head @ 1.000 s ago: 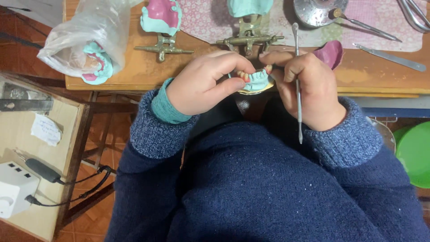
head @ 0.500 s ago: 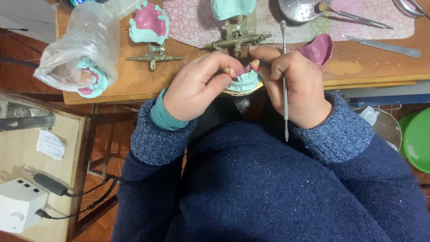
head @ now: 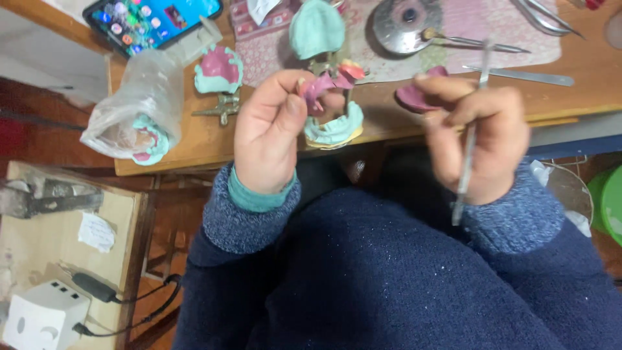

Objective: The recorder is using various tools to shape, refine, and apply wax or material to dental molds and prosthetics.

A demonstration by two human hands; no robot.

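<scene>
The two hands have parted. A second ago they met over the teal dental cast [head: 334,129]; now the left hand [head: 269,133] alone holds it, with pink wax at its fingertips. The right hand [head: 476,139] has swung off to the right (blurred), taking the thin metal tool [head: 468,139] along. A phone [head: 152,19] has come into view on the counter [head: 207,142].

Left hand [head: 269,129] raised at about eleven o'clock, back toward the camera, fingers curled inward and pinched shut around something at the fingertips, thumb tucked across. Teal cuff showing at the wrist, dark blue sleeve bent back toward six o'clock. Right hand [head: 479,133] at about one o'clock, blurred, fingers closed in a pen-like grip, knuckles up, forearm angled down toward five o'clock. Hands well apart.
</scene>
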